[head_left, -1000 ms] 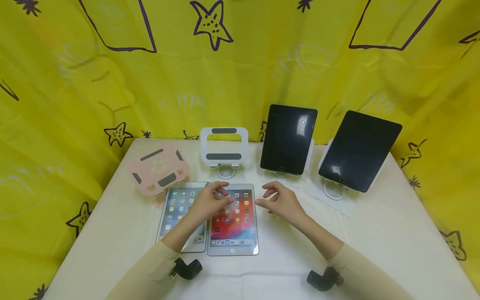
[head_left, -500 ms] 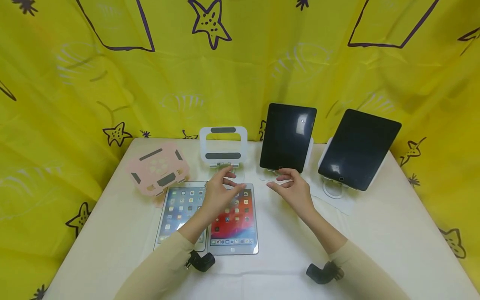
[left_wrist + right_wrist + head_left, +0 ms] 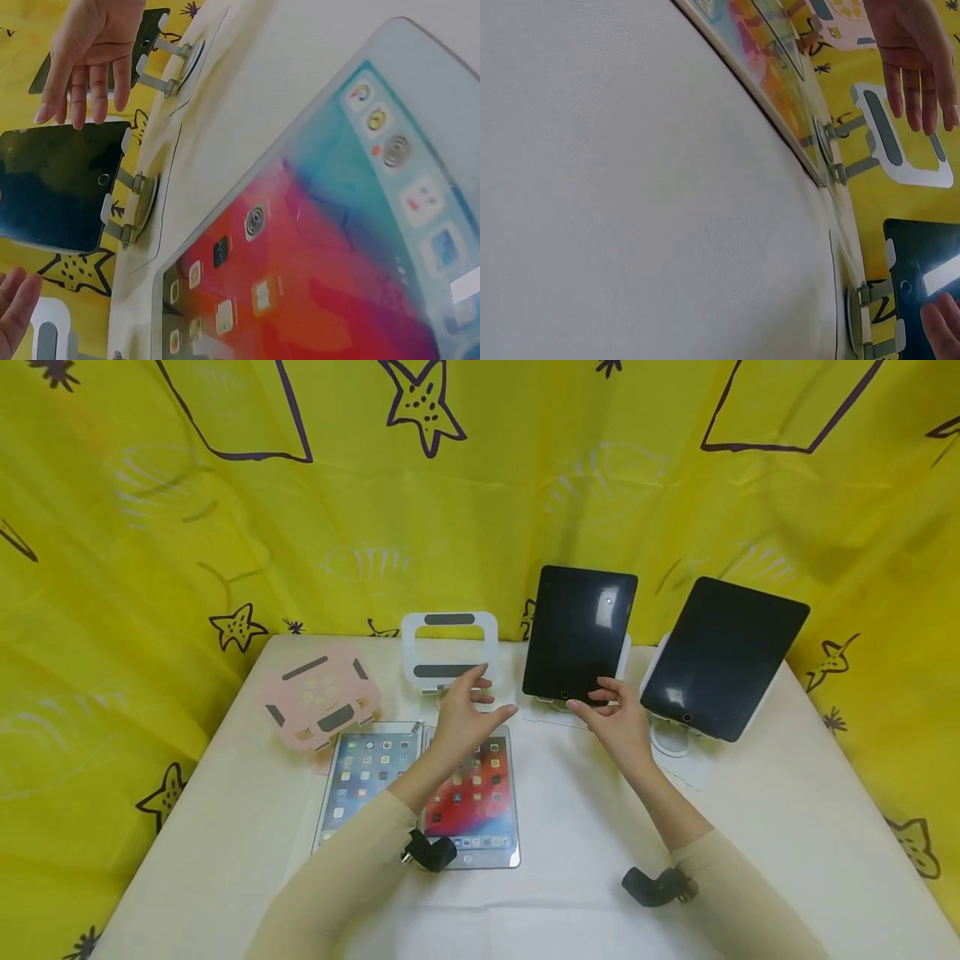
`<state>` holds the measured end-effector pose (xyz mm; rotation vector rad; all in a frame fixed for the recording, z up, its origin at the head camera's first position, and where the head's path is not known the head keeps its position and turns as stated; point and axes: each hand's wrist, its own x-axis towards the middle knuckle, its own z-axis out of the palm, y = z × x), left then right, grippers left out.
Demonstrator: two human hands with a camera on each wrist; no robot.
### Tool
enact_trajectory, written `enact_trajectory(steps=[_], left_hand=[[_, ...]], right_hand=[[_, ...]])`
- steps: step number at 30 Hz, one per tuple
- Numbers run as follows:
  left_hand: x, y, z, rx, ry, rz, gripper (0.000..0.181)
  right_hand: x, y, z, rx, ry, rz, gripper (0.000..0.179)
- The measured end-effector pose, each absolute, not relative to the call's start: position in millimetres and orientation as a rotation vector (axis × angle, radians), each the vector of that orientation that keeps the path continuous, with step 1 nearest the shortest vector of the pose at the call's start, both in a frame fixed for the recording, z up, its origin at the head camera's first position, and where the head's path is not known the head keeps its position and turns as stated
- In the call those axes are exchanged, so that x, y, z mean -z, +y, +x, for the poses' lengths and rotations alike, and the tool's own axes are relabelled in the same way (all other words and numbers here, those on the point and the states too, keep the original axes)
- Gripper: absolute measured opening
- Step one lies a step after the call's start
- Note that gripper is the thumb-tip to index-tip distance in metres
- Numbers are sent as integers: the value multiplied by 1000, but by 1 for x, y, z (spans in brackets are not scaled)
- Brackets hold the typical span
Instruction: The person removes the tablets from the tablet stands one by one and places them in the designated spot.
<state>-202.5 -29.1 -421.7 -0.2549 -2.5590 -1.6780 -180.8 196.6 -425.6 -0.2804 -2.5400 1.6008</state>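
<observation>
My left hand point(image 3: 467, 722) is held over the top of a lit white tablet point(image 3: 483, 814) with a red and blue screen, in front of a bare white tablet stand point(image 3: 420, 670). Its fingers are loosely bent and hold nothing. To the right, my right hand point(image 3: 622, 727) is raised before the lower edge of a dark-screened tablet point(image 3: 577, 627) propped on a stand, thumb and fingers apart, nothing between them. In the left wrist view the right hand point(image 3: 97, 45) shows its palm, fingers pointing down. A second lit white tablet point(image 3: 367, 772) lies beside the red-screened one.
Another dark-screened tablet point(image 3: 723, 656) leans on a stand at the right. A pink tablet stand point(image 3: 307, 693) with grey pads stands at the left. A yellow patterned curtain point(image 3: 480, 502) hangs behind the white-covered table point(image 3: 555, 893).
Both hands have moved forward and to the right, away from the lit tablets and toward the stands, and their fingers have spread a little. The tablets and stands have not moved.
</observation>
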Motion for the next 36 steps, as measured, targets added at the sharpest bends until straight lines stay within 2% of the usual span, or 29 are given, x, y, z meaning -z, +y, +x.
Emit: enact_trajectory(steps=[5, 17, 36], left_hand=[[423, -16, -213, 1700, -2544, -277, 72], [431, 1, -238, 1840, -2479, -127, 71], [418, 25, -261, 1753, -2640, -321, 68]], right_hand=[[424, 205, -187, -1516, -2485, -363, 70], [422, 212, -203, -1480, -2371, -437, 71], [421, 217, -222, -1345, -2376, -407, 63]])
